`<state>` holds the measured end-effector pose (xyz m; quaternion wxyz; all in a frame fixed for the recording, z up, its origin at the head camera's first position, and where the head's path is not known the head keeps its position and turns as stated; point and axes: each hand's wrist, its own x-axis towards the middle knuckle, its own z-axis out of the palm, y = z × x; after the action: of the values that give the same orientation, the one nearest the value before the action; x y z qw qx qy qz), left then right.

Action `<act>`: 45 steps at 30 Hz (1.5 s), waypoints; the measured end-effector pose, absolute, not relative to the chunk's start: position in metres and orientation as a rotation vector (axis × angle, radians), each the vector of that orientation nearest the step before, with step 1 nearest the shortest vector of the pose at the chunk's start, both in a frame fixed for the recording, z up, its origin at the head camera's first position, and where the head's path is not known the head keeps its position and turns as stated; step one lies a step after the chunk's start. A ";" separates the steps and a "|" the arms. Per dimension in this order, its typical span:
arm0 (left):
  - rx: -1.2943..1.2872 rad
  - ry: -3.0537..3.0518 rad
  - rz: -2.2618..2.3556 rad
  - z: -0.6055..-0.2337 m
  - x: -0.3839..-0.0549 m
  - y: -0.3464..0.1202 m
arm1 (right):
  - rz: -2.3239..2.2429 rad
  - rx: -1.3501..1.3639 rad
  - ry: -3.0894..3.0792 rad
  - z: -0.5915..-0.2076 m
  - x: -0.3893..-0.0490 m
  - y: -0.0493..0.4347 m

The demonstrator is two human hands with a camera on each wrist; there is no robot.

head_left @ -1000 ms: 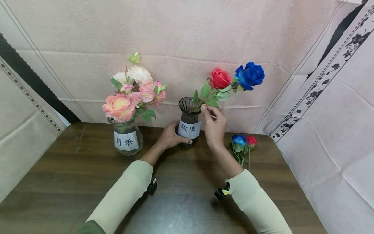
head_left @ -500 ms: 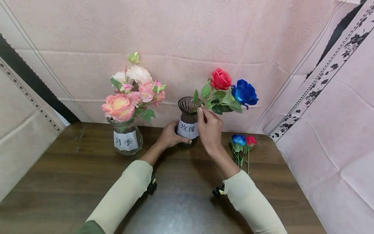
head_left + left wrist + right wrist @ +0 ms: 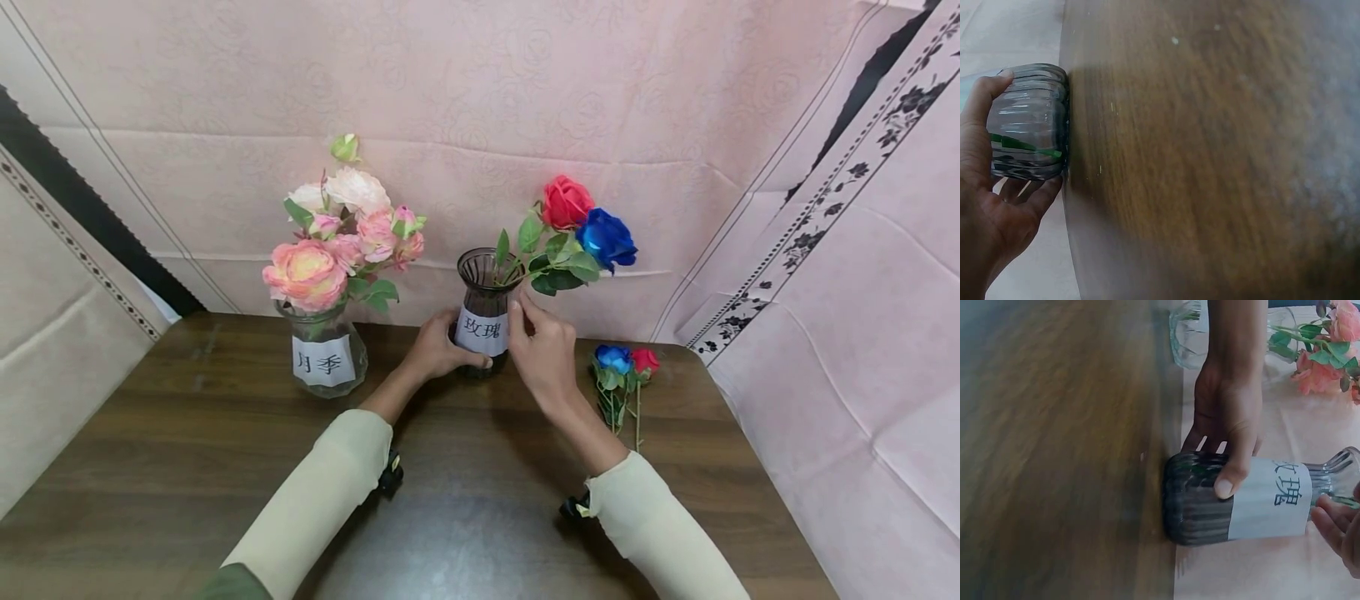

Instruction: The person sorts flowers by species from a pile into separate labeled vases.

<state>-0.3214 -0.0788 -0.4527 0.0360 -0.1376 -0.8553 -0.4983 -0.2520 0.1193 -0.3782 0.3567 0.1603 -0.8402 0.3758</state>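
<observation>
In the head view my left hand (image 3: 435,350) grips the lower body of a dark ribbed glass vase (image 3: 476,302) standing on the table. The vase bears a white paper label (image 3: 482,332) with black characters. A red rose (image 3: 567,202) and a blue rose (image 3: 607,240) lean right out of its mouth, stems inside. My right hand (image 3: 546,354) is beside the vase neck, below the stems, thumb and index finger apart. The right wrist view shows its fingers (image 3: 1329,522) right at the neck. In the left wrist view a green stem end (image 3: 1025,145) shows inside the glass.
Left on the table (image 3: 472,517) stands a clear vase (image 3: 358,354) holding pink and white flowers (image 3: 307,275). At the right lie another blue rose (image 3: 615,358) and red rose (image 3: 645,360). A pale cloth (image 3: 465,75) hangs behind the table.
The blue rose has swung down and left, and now rests close against the red one. My right hand has let go of its stem and dropped slightly. The left hand stays on the vase.
</observation>
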 end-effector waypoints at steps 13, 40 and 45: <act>-0.446 -2.630 -1.556 -0.453 -0.323 -0.079 | 1.171 0.320 -2.500 -0.395 -0.245 0.167; -0.385 -2.717 -1.483 -0.449 -0.319 -0.080 | 1.418 0.105 -2.672 -0.398 -0.232 0.268; -0.397 -2.714 -1.490 -0.448 -0.319 -0.080 | 1.536 0.022 -2.667 -0.396 -0.227 0.283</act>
<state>-0.3188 -0.0798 -0.4478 0.0101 -0.1272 -0.8694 -0.4774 -0.2272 0.2829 -0.3959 0.0319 0.0071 -0.8662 0.4987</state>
